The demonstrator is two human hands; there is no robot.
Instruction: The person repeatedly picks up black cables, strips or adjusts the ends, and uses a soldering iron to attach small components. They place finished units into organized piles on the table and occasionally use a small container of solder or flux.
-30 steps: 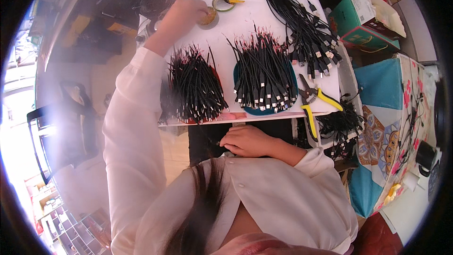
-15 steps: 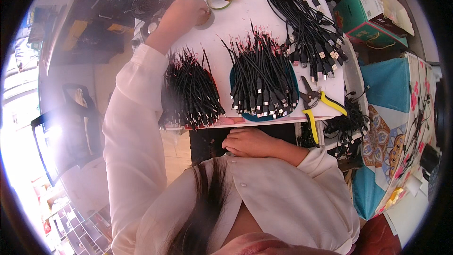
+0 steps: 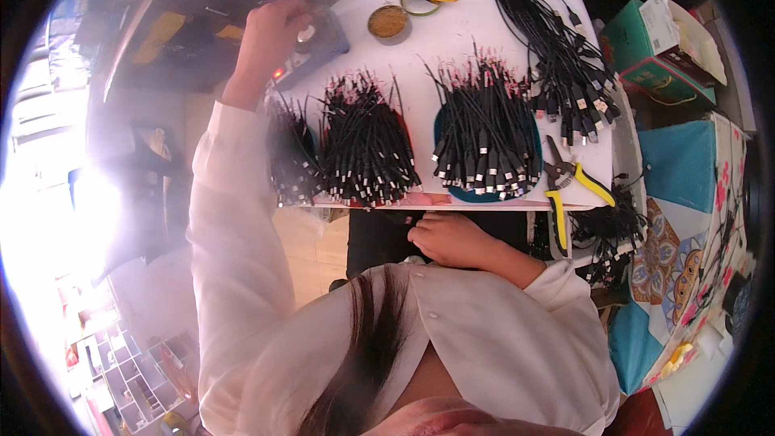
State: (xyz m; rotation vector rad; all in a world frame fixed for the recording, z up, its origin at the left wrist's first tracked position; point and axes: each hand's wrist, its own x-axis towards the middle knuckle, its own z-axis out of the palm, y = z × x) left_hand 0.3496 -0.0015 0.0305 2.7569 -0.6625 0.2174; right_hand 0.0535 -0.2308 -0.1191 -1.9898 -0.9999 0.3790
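My left hand (image 3: pixel 276 34) reaches out at the far left over a dark box (image 3: pixel 321 44) with a white knob (image 3: pixel 305 33) and a lit red light. Its fingers are curled beside the knob; what they hold, if anything, is hidden. To its right stands an open round tin (image 3: pixel 389 25) of amber-brown stuff. My right hand (image 3: pixel 450 239) rests low in front of me below the table edge, fingers curled and partly hidden. Between my hands lie bundles of short black cables (image 3: pixel 367 141) with stripped reddish wire ends pointing away and metal-tipped plugs toward me.
Another cable bundle (image 3: pixel 487 133) sits in a teal tray. Long black USB cables (image 3: pixel 557 56) spread at the back right. Yellow-handled wire strippers (image 3: pixel 571 182) lie at the front right corner. A round lid (image 3: pixel 421 0) holds a yellow-handled tool. Right of the table stands a green box (image 3: pixel 654 60).
My left hand has moved off the round tin, leftward to the dark box. The view has shifted, so the table shows farther right and another cable bundle appears at left.
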